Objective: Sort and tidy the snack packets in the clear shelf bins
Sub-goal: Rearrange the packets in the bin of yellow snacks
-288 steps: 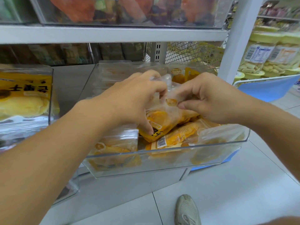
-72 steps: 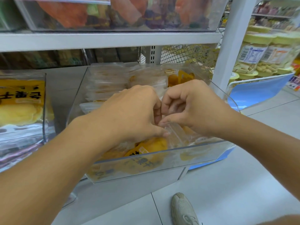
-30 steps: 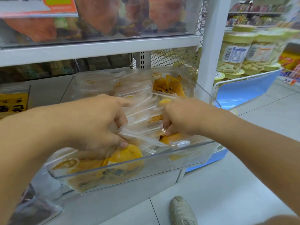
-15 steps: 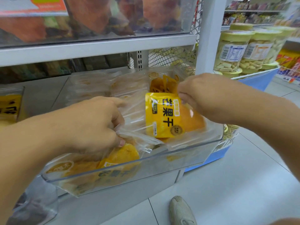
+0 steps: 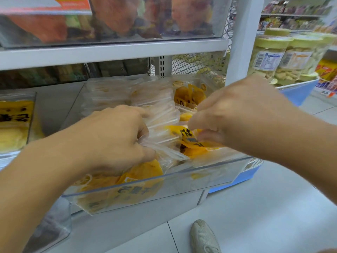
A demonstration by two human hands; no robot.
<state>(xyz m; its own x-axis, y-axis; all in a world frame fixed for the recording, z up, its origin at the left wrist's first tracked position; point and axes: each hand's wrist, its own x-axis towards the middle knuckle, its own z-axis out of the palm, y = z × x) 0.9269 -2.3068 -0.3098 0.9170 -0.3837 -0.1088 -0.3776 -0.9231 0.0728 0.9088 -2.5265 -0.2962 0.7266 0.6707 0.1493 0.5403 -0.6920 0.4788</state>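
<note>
The left hand [image 5: 113,137] grips a row of upright clear-topped packets [image 5: 160,123] in the clear shelf bin [image 5: 182,181], fingers curled round their edges; the right hand [image 5: 235,117] pinches a yellow dried-mango packet [image 5: 189,141], lying tilted just beside the row near the bin's front wall; a shoe [image 5: 204,236] rests on the floor below.

Black Chinese characters, too blurred and partly covered to read, printed on yellow snack packets [image 5: 189,138] in the clear bin [image 5: 209,177]; jar labels [image 5: 268,60] illegible.
</note>
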